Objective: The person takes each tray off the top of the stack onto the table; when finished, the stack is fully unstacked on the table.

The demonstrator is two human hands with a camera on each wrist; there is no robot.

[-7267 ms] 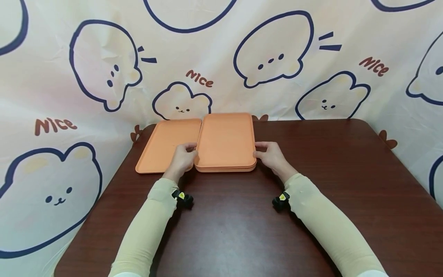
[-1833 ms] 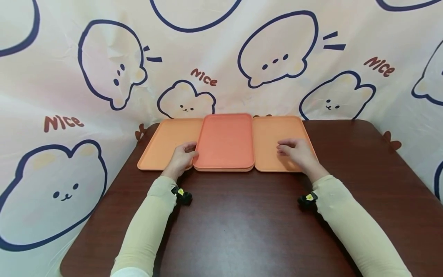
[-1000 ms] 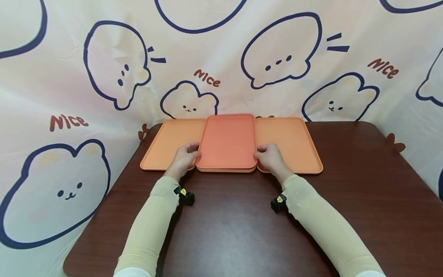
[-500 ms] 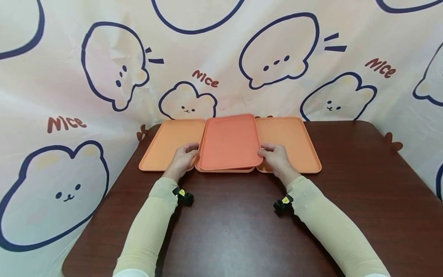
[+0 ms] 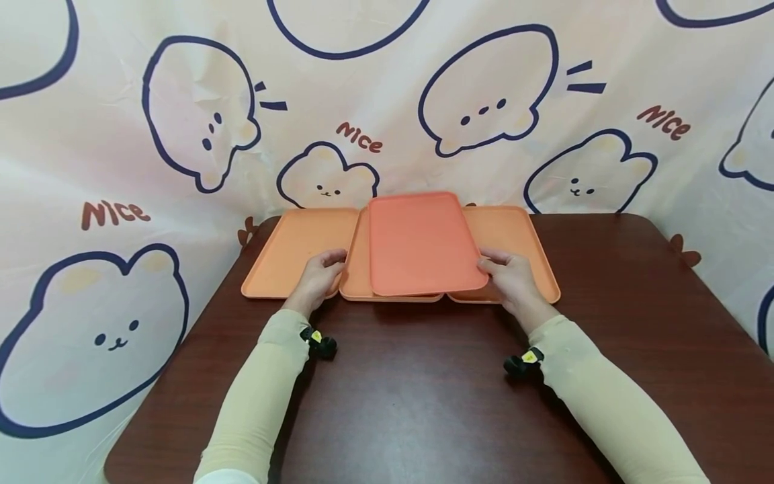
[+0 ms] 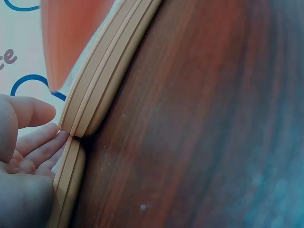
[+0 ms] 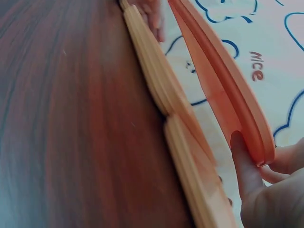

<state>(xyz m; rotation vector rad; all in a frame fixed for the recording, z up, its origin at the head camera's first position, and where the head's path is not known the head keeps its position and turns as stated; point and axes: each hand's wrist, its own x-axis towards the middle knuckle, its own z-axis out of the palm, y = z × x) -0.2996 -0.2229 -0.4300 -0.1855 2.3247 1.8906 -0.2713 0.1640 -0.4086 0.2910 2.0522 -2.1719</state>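
Observation:
A coral-red rectangular tray, slightly tilted, is up in my right hand. That hand pinches its right edge; in the right wrist view a gap shows between this tray and the light orange trays below. Under it, partly covered, lies the middle stack of light orange trays. My left hand is at the left edge of that stack. In the left wrist view its fingertips are right at the stacked rims, with the thumb held apart from them.
One light orange tray lies left of the middle stack, another to its right, partly covered by the coral tray. All rest at the far side of a dark brown table. A printed cloth hangs behind the table.
My right hand let go over the right-hand light orange tray, returned to the middle stack, took the coral tray's edge, and lifted it rightward. My left hand stays at the stack's left edge.

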